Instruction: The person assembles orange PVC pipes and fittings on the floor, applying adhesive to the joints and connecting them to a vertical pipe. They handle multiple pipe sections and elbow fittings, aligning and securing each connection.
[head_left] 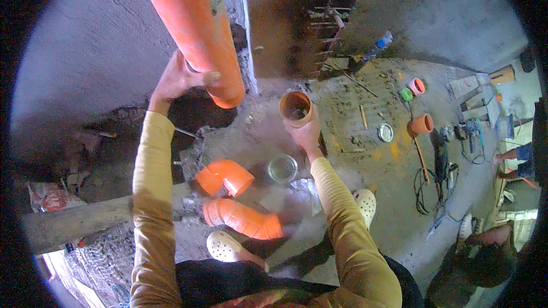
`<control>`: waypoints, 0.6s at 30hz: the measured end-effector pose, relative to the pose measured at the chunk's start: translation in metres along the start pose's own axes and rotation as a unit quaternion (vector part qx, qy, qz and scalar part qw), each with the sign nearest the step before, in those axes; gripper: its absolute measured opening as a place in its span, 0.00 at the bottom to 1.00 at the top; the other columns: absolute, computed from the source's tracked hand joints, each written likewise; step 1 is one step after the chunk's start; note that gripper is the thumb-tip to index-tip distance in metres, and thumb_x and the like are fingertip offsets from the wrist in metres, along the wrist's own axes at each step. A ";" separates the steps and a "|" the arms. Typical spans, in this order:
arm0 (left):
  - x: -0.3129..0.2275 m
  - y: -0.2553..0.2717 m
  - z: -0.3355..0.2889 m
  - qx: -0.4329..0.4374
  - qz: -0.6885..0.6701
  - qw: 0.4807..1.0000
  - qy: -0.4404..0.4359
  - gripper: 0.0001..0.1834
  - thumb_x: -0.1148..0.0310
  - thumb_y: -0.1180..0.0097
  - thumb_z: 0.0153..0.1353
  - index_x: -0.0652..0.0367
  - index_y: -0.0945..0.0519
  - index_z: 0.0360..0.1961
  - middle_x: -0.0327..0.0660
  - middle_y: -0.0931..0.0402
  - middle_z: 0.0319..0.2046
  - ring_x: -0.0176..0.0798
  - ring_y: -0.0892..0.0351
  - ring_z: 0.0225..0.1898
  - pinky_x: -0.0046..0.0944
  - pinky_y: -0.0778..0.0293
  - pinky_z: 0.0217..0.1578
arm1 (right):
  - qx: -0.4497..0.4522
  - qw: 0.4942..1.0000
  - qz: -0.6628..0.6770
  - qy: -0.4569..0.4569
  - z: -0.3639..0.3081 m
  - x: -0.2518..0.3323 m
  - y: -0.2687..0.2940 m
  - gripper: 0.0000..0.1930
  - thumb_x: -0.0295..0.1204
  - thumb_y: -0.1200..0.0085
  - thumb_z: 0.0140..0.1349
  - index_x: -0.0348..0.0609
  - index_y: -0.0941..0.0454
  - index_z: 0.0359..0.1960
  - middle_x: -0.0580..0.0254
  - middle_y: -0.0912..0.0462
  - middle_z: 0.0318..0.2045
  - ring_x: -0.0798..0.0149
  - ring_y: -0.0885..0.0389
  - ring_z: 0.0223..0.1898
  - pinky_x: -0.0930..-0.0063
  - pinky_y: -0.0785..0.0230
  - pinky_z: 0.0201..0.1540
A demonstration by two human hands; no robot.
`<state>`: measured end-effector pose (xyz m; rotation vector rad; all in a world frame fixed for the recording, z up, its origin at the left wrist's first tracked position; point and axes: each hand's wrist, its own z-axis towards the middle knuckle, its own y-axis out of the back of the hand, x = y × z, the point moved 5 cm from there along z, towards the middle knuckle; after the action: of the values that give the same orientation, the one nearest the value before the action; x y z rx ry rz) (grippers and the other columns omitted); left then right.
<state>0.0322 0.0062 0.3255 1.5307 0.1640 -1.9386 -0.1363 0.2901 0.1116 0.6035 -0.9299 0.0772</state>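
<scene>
My left hand (181, 82) is wrapped around a long orange pipe (197, 28) near its lower end, the thumb across the front. The pipe slants down from the top of the view, above a dark hole (202, 115) in the floor by the wall corner. In my right hand (308, 132) is a short orange pipe fitting (295, 106), its round mouth tilted up toward me; it is apart from the long pipe. Below, two orange pipe elbows (224, 177) lie close together on the floor. A round clear container (283, 169) sits to their right.
Loose orange fittings (422, 124), a tape roll (385, 132) and dark corded tools (441, 157) lie on the rough floor to the right. A thick grey beam (105, 217) crosses the lower left. Another person (522, 157) is at the far right edge.
</scene>
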 end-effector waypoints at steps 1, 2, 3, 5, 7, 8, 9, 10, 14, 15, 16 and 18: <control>-0.003 0.001 0.002 0.005 -0.001 1.000 -0.004 0.50 0.65 0.19 0.42 0.67 0.32 0.66 0.44 0.24 0.60 0.42 0.27 0.63 0.46 0.35 0.68 | 0.009 1.000 -0.011 0.012 0.010 0.012 -0.005 0.41 0.33 0.24 0.47 0.38 0.30 0.64 0.44 0.21 0.56 0.50 0.22 0.60 0.59 0.29 0.62; 0.000 -0.002 0.003 0.013 -0.005 1.000 -0.002 0.50 0.64 0.19 0.42 0.67 0.32 0.66 0.44 0.24 0.60 0.41 0.27 0.63 0.46 0.36 0.68 | 0.000 0.997 -0.051 0.061 0.020 0.034 0.005 0.40 0.31 0.26 0.48 0.36 0.31 0.63 0.46 0.20 0.55 0.51 0.21 0.58 0.60 0.28 0.61; -0.002 -0.003 0.004 0.024 -0.006 1.000 -0.002 0.50 0.64 0.19 0.42 0.67 0.31 0.66 0.44 0.24 0.59 0.41 0.27 0.63 0.46 0.36 0.68 | -0.001 1.000 0.012 0.010 0.024 0.038 0.019 0.39 0.30 0.26 0.48 0.35 0.30 0.62 0.48 0.19 0.54 0.53 0.20 0.56 0.60 0.27 0.60; 0.002 0.008 0.004 0.014 -0.013 1.000 0.000 0.48 0.63 0.20 0.42 0.67 0.30 0.64 0.44 0.23 0.59 0.40 0.25 0.61 0.45 0.34 0.66 | 0.028 0.962 0.235 -0.140 0.018 0.044 0.032 0.36 0.29 0.28 0.48 0.35 0.29 0.61 0.51 0.19 0.52 0.56 0.18 0.53 0.61 0.26 0.58; 0.011 0.019 0.002 0.004 -0.015 1.000 0.017 0.48 0.63 0.20 0.42 0.68 0.29 0.64 0.43 0.23 0.59 0.40 0.25 0.61 0.45 0.32 0.65 | 0.064 0.816 0.492 -0.296 0.004 0.067 0.038 0.34 0.30 0.29 0.49 0.37 0.28 0.60 0.55 0.19 0.51 0.59 0.17 0.50 0.62 0.25 0.56; 0.013 0.027 0.001 0.000 -0.021 1.000 0.002 0.46 0.63 0.20 0.43 0.67 0.29 0.63 0.44 0.22 0.58 0.40 0.24 0.59 0.45 0.30 0.63 | 0.078 0.814 0.498 -0.287 0.006 0.092 0.036 0.34 0.30 0.29 0.49 0.37 0.27 0.59 0.56 0.18 0.51 0.60 0.17 0.49 0.62 0.24 0.55; 0.015 0.032 0.003 -0.009 -0.034 0.999 0.004 0.46 0.63 0.21 0.43 0.67 0.28 0.63 0.44 0.22 0.57 0.40 0.23 0.59 0.45 0.30 0.63 | 0.090 0.815 0.501 -0.277 0.009 0.116 0.038 0.33 0.31 0.29 0.50 0.38 0.27 0.59 0.58 0.18 0.50 0.61 0.17 0.48 0.63 0.24 0.54; 0.017 0.033 0.005 -0.014 -0.049 0.999 0.004 0.45 0.63 0.21 0.44 0.67 0.28 0.63 0.44 0.22 0.57 0.41 0.23 0.59 0.45 0.29 0.63 | 0.112 0.874 0.407 -0.242 0.005 0.126 0.021 0.33 0.32 0.28 0.49 0.39 0.27 0.59 0.59 0.18 0.50 0.62 0.18 0.48 0.63 0.24 0.53; 0.025 0.035 0.011 -0.039 -0.073 0.996 0.031 0.44 0.64 0.21 0.44 0.68 0.28 0.62 0.45 0.21 0.55 0.42 0.21 0.57 0.46 0.28 0.61 | 0.148 0.941 0.222 -0.209 -0.027 0.103 -0.095 0.42 0.38 0.22 0.39 0.41 0.28 0.59 0.54 0.19 0.51 0.54 0.20 0.52 0.58 0.25 0.54; 0.030 0.042 0.010 -0.039 -0.063 0.997 0.037 0.44 0.64 0.20 0.44 0.68 0.28 0.61 0.45 0.21 0.55 0.42 0.21 0.56 0.46 0.27 0.61 | 0.165 0.937 0.224 -0.212 -0.032 0.105 -0.120 0.45 0.39 0.20 0.37 0.41 0.29 0.59 0.51 0.19 0.51 0.50 0.20 0.54 0.55 0.25 0.54; 0.032 0.041 0.012 -0.041 -0.069 0.996 0.033 0.43 0.65 0.21 0.44 0.68 0.28 0.61 0.45 0.20 0.55 0.42 0.21 0.56 0.46 0.27 0.61 | 0.191 0.929 0.232 -0.218 -0.032 0.106 -0.131 0.45 0.38 0.20 0.36 0.41 0.30 0.59 0.50 0.19 0.52 0.49 0.20 0.54 0.55 0.26 0.55; 0.037 0.040 0.017 -0.045 -0.080 0.995 0.026 0.42 0.65 0.21 0.44 0.68 0.27 0.60 0.45 0.20 0.54 0.42 0.20 0.55 0.45 0.27 0.61 | 0.188 0.928 0.241 -0.215 -0.030 0.108 -0.149 0.45 0.36 0.21 0.36 0.41 0.31 0.59 0.48 0.20 0.52 0.47 0.20 0.54 0.54 0.27 0.55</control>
<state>0.0367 -0.0480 0.3083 1.5490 0.4027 -1.9872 -0.0017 0.1606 0.1135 0.7486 -1.4983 0.5945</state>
